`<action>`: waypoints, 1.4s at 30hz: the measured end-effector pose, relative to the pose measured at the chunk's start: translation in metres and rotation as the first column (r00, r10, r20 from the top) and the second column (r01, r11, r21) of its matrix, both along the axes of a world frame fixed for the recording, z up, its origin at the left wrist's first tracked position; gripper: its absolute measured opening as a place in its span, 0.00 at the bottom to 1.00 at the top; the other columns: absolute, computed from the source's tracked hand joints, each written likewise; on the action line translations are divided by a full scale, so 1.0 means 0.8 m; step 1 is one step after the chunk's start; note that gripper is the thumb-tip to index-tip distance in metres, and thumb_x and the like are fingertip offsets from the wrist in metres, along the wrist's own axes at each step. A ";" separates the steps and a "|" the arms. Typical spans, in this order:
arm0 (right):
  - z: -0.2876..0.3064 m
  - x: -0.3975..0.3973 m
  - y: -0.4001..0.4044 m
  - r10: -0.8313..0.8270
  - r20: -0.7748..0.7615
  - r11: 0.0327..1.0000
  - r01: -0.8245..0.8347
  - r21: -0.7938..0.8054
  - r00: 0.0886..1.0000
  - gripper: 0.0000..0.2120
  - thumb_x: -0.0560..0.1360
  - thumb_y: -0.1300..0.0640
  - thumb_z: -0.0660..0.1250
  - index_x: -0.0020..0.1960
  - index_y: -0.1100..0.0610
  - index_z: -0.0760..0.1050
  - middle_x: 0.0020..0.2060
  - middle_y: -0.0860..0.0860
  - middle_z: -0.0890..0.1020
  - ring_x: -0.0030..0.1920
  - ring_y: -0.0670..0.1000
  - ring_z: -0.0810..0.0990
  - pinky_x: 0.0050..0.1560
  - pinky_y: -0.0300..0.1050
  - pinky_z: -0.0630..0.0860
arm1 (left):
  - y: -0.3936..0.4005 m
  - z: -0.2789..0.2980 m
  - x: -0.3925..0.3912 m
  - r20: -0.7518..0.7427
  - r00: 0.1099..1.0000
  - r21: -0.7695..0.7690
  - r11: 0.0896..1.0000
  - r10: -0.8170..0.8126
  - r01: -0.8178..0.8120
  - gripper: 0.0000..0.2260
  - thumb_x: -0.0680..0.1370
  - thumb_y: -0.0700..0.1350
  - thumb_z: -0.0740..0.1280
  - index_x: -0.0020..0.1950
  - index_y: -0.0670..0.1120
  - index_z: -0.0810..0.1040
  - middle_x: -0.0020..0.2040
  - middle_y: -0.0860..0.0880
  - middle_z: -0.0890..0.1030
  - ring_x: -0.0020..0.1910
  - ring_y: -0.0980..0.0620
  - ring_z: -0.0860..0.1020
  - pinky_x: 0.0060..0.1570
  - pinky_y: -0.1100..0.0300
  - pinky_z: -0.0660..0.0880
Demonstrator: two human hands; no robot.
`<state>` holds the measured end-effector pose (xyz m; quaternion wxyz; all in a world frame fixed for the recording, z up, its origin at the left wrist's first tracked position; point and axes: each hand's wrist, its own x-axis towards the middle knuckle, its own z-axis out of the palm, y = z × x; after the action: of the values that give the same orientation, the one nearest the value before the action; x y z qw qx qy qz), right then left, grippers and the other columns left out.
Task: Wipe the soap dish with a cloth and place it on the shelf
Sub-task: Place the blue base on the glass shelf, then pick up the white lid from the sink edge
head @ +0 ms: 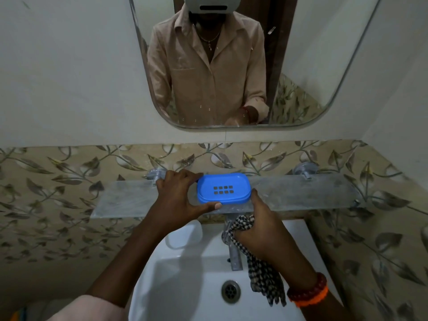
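White sink (185, 286) sits closest, at six o'clock. Left hand (176, 200) pinches the blue soap dish (223, 188) resting on the glass shelf (301, 193) at the centre. Right hand (264, 230), at four o'clock, grips a checked cloth (261, 274), one finger touching the dish.

My left hand (178, 198) holds the blue soap dish (223, 188) on the glass shelf (301, 193). My right hand (264, 230) grips a checked cloth (261, 276), one finger touching the dish. The white sink (196, 286) and tap (234, 253) are below.
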<state>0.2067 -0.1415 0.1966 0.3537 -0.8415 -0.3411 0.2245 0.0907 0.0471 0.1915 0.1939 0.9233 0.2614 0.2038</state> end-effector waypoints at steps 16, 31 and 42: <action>-0.020 -0.040 -0.044 -0.090 0.065 0.973 0.074 0.217 0.994 0.51 0.70 0.63 0.76 0.80 0.41 0.49 0.29 0.48 0.78 0.33 0.40 0.81 0.31 0.29 0.75 | -0.113 -0.067 -0.074 0.502 0.857 -0.143 0.988 0.120 -0.055 0.06 0.80 0.56 0.69 0.52 0.56 0.82 0.40 0.58 0.78 0.40 0.56 0.77 0.41 0.64 0.72; -0.134 -0.112 -0.049 -0.168 -0.140 0.984 0.175 0.038 0.976 0.13 0.69 0.56 0.79 0.50 0.48 0.81 0.42 0.42 0.83 0.39 0.30 0.81 0.36 0.25 0.76 | 0.015 -0.259 -0.083 -0.178 0.929 -0.330 0.869 0.326 -0.368 0.52 0.65 0.57 0.83 0.79 0.35 0.63 0.76 0.35 0.70 0.76 0.35 0.68 0.74 0.41 0.64; -0.159 -0.096 -0.046 -0.313 -0.374 0.939 0.343 0.015 0.873 0.04 0.67 0.54 0.79 0.39 0.49 0.85 0.33 0.47 0.87 0.35 0.48 0.87 0.42 0.50 0.86 | 0.026 -0.273 -0.065 -0.148 0.932 -0.239 0.903 0.330 -0.358 0.48 0.63 0.65 0.81 0.77 0.44 0.69 0.71 0.41 0.74 0.70 0.36 0.70 0.69 0.39 0.64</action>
<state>0.1298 -0.1782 0.0693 0.4776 -0.8153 -0.1303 0.3004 0.0389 0.0680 -0.0271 0.2610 0.8382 0.4546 0.1501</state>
